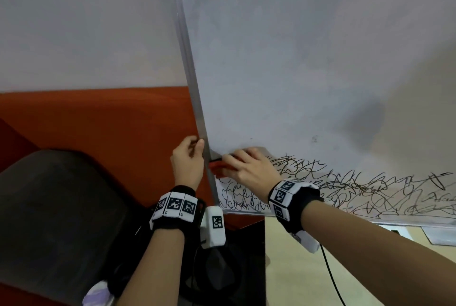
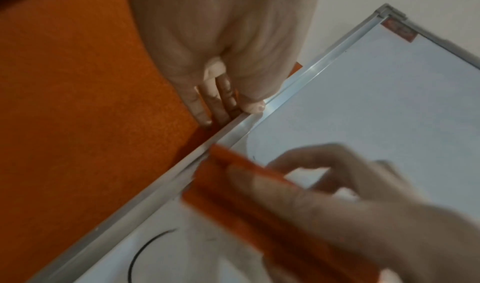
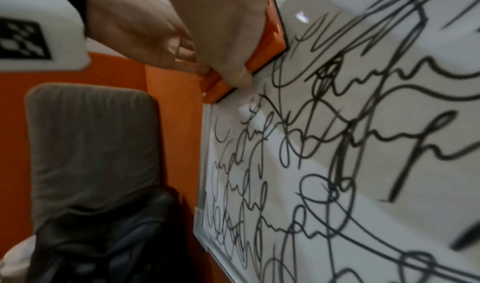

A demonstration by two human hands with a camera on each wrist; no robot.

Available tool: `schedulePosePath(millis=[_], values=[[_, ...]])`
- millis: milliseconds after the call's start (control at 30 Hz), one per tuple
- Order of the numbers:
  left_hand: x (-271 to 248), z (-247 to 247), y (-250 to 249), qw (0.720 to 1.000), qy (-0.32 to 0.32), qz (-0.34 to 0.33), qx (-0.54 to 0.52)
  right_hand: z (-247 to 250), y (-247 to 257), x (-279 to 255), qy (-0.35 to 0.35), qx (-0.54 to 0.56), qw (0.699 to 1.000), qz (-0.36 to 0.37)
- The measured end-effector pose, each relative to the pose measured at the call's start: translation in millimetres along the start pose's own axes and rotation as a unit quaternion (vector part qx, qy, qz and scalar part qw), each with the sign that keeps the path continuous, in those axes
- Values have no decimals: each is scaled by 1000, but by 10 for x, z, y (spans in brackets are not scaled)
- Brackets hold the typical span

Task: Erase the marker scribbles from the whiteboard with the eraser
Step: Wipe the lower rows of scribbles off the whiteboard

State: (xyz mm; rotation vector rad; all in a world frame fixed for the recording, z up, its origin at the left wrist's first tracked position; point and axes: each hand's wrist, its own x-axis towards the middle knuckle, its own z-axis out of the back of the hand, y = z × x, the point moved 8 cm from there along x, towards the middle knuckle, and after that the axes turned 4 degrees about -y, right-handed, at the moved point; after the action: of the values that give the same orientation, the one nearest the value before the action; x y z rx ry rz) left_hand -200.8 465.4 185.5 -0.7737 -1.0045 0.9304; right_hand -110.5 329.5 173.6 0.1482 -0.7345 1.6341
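Eraser (image 1: 217,166), orange, light-looking and rigid, sits pressed on the whiteboard (image 1: 283,71) at its left edge above the scribbles (image 1: 345,189), right hand (image 1: 249,166) curled over its back, left hand (image 1: 187,157) pinching the frame (image 1: 195,88).

Your left hand (image 1: 188,160) grips the grey metal frame (image 1: 191,78) beside your orange block eraser (image 1: 216,165), blocking that side. The wide white whiteboard (image 1: 296,71) above lies open.
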Motion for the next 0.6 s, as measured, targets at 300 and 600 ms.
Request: schedulePosePath(millis=[300, 600], values=[[106, -65, 49, 999, 47, -4, 12, 17, 101, -4, -46, 1, 997, -55], [-21, -58, -12, 999, -13, 30, 35, 148, -135, -143, -41, -1, 997, -67]])
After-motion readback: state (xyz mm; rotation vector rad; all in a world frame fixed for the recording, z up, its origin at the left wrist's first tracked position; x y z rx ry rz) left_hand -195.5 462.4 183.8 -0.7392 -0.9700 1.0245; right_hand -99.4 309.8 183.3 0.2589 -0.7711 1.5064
